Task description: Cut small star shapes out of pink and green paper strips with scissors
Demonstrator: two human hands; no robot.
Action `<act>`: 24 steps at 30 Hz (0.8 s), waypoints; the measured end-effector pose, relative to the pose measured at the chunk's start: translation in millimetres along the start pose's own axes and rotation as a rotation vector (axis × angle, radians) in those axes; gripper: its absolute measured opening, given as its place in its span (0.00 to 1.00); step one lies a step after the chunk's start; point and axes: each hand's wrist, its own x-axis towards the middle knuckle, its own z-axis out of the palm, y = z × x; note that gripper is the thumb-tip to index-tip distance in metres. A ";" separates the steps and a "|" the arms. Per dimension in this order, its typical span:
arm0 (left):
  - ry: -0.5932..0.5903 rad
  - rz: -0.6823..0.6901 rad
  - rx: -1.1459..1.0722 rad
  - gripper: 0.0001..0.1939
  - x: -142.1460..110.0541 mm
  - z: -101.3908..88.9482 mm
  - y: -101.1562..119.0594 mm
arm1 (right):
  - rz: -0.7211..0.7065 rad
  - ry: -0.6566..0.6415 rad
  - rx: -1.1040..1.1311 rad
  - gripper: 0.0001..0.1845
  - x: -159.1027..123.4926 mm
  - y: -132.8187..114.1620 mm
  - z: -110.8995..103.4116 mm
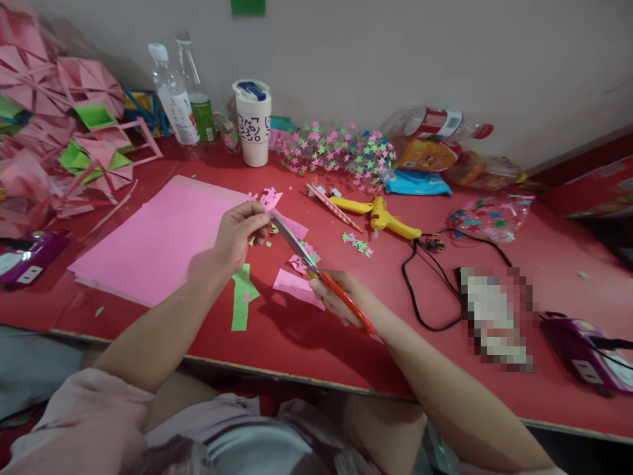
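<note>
My right hand point(341, 297) is closed round the orange handles of a pair of scissors point(309, 260), whose blades point up and left. My left hand point(240, 234) pinches a small piece of pink paper point(271, 198) at the blade tips. Pink paper scraps point(297, 285) and a green paper strip point(242, 297) lie on the red table point(297, 343) under and between my hands. A stack of pink paper sheets point(158, 237) lies just left of my left hand.
A yellow glue gun point(388, 221) with a black cord point(420, 290) lies to the right. A white cup point(253, 122), plastic bottles point(175, 99), a heap of paper stars point(339, 148) and folded pink paper shapes point(59, 125) line the back. Purple devices sit at both table ends.
</note>
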 end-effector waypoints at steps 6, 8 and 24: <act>0.001 0.034 -0.003 0.05 -0.7 0.7 1.5 | 0.046 -0.029 0.043 0.25 1.6 0.5 0.6; 0.002 0.060 0.010 0.05 -1.3 1.2 1.5 | 0.071 -0.041 0.048 0.24 1.9 0.7 1.9; -0.062 0.081 0.108 0.07 -3.3 1.5 -1.3 | 0.077 -0.069 0.030 0.22 2.3 2.4 3.3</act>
